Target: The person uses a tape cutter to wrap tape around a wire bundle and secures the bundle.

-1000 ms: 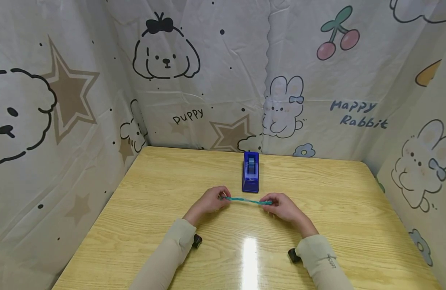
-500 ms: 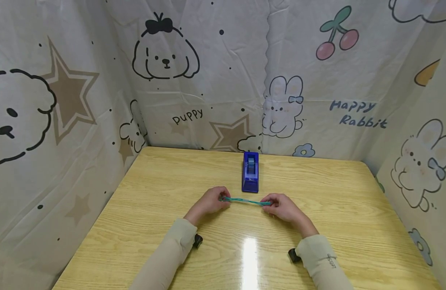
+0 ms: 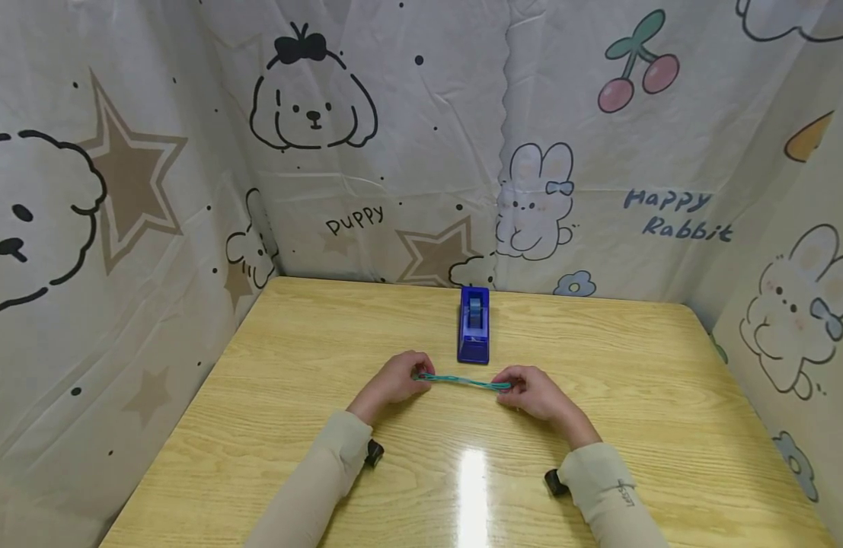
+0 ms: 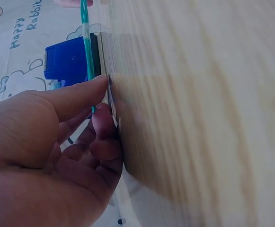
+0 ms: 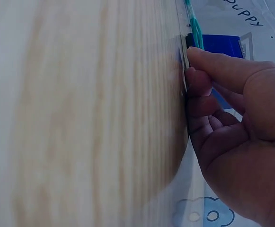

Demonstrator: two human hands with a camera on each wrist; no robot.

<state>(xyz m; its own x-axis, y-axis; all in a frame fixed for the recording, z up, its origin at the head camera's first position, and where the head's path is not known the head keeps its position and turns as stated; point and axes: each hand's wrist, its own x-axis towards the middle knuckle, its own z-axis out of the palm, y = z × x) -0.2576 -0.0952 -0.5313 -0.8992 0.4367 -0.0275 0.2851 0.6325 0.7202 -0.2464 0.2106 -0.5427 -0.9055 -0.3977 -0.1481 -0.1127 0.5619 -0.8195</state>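
Note:
A slim bundle of teal cord (image 3: 462,380) stretches between my two hands just in front of the tape dispenser. My left hand (image 3: 398,378) pinches its left end between thumb and fingers, and my right hand (image 3: 534,392) pinches the other end the same way. In the left wrist view, the cord strands (image 4: 88,54) run up from my fingertips, with a pale, clear-looking band around them near the top. The right wrist view has the strands (image 5: 196,35) rising past my thumb. Both gripped ends are partly hidden by fingers.
A blue tape dispenser (image 3: 474,348) with a roll in it stands just beyond the cord, near the table's back edge. The wood-grain table (image 3: 311,327) is bordered at the back and sides by a printed curtain (image 3: 421,137).

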